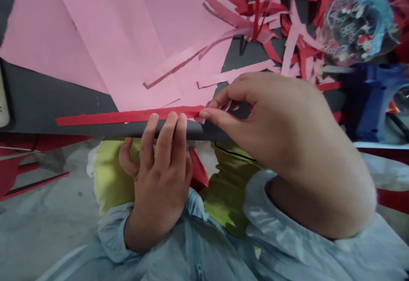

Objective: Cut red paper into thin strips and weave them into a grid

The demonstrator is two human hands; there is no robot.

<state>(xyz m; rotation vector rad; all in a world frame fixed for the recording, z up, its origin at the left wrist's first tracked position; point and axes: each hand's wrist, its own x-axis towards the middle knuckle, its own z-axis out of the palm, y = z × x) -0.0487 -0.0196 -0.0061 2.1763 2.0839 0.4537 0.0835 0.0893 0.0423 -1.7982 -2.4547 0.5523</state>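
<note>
A long red paper strip [105, 117] lies along the front edge of the dark table. My left hand [161, 166] rests with its fingers stretched out, several fingertips pressing on the strip near its right part. At the strip's right end, my right hand [271, 119] pinches the paper between thumb and forefinger. A small bit of pink paper shows under that end. Just behind the strip lie large pink paper sheets [111, 30], and narrow pink strips [236, 74] rest on and beside them.
Red and pink paper scraps [255, 12] are heaped at the back right. Beside them stands a clear container [354, 30] of beads and blue thread. A blue tool [370, 102] lies at the right. Red paper pieces [19, 170] are on the floor at left.
</note>
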